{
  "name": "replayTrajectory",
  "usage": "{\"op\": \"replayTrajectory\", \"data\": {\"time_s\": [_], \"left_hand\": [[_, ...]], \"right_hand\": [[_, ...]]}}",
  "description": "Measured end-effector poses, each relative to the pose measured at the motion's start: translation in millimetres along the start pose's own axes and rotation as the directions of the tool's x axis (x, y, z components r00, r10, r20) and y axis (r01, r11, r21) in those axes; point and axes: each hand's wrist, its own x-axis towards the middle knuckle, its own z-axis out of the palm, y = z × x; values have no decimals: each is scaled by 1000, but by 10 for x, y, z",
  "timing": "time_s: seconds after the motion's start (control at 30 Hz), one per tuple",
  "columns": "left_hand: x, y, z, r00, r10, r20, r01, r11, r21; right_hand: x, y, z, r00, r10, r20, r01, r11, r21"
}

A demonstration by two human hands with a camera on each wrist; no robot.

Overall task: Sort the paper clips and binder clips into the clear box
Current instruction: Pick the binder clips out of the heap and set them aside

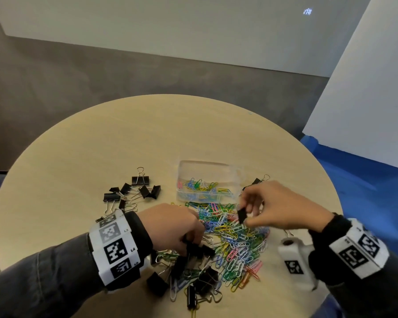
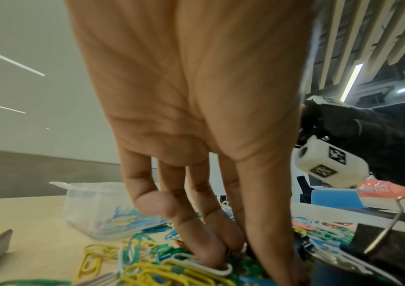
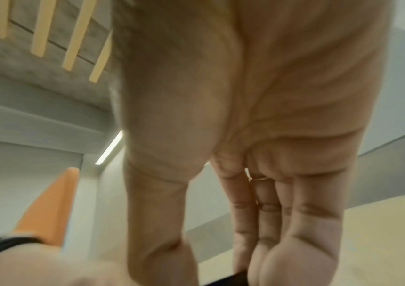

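Note:
A clear box (image 1: 207, 177) with several coloured paper clips inside stands past the middle of the round table (image 1: 101, 145). In front of it lies a big pile of coloured paper clips (image 1: 237, 239). My right hand (image 1: 242, 216) hovers over the pile's far edge and pinches a black binder clip (image 1: 241, 215), whose dark edge shows in the right wrist view (image 3: 231, 281). My left hand (image 1: 191, 243) reaches down into the pile's near left side. Its thumb and fingertips (image 2: 211, 257) close on a black binder clip (image 1: 200, 249) among tangled clips.
Several black binder clips (image 1: 133, 191) lie grouped left of the box, more (image 1: 193, 278) sit mixed with paper clips near the front edge, and one (image 1: 257, 180) lies right of the box. Bare tabletop stretches behind and to the left. Blue floor (image 1: 365, 180) lies to the right.

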Motion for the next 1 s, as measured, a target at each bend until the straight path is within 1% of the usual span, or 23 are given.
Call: {"op": "replayTrajectory", "data": {"time_s": [0.07, 0.1, 0.13, 0.17, 0.23, 0.33, 0.4, 0.47, 0.5, 0.53, 0.57, 0.6, 0.63, 0.7, 0.73, 0.8, 0.87, 1.0], "left_hand": [[3, 1, -7, 1000, 11, -7, -11, 1000, 25], [6, 4, -12, 1000, 18, -7, -17, 999, 41], [9, 9, -16, 1000, 24, -6, -23, 998, 57], [11, 16, -20, 1000, 30, -6, -29, 997, 78], [14, 24, -20, 999, 38, -8, -37, 992, 120], [16, 27, -17, 999, 51, -9, -50, 993, 109], [13, 16, -29, 998, 67, -11, -66, 997, 49], [-3, -18, -71, 997, 76, -13, -77, 995, -64], [-20, -50, -104, 997, 79, -14, -80, 987, -143], [-45, -85, -152, 997, 78, -25, -81, 970, -230], [-76, -139, -211, 997, 63, -54, -77, 951, -298], [-108, -210, -270, 995, 27, -96, -58, 942, -330], [-146, -296, -327, 990, -32, -136, -14, 946, -324], [-222, -507, -407, 961, -198, -193, 147, 958, -248], [-254, -614, -425, 937, -283, -204, 243, 949, -200], [-302, -784, -415, 884, -422, -202, 406, 906, -117], [-317, -888, -381, 847, -501, -178, 497, 865, -68], [-275, -956, -277, 814, -562, -143, 570, 821, 20]], "right_hand": [[37, 195, -165, 981, 91, -173, -93, 996, -4], [64, 300, -223, 959, 146, -242, -150, 989, 1], [99, 400, -257, 938, 201, -281, -208, 978, 6], [134, 487, -267, 923, 251, -292, -261, 965, 4], [206, 613, -238, 909, 316, -272, -333, 943, -19], [266, 689, -175, 911, 333, -244, -354, 934, -47], [273, 688, -160, 910, 317, -267, -349, 934, -81], [256, 633, -156, 911, 236, -338, -302, 940, -157], [243, 575, -149, 917, 156, -367, -242, 949, -203], [219, 494, -137, 927, 55, -372, -153, 959, -238], [191, 391, -114, 936, -46, -348, -45, 967, -249], [153, 269, -75, 945, -133, -300, 61, 969, -240], [111, 139, -17, 952, -194, -237, 145, 967, -212], [28, -109, 134, 959, -269, -93, 252, 954, -161], [-3, -212, 221, 953, -301, -20, 295, 943, -153], [-30, -366, 408, 930, -351, 109, 365, 917, -161], [-4, -427, 571, 915, -373, 155, 399, 892, -212], [106, -428, 719, 916, -368, 159, 400, 865, -302]]}}
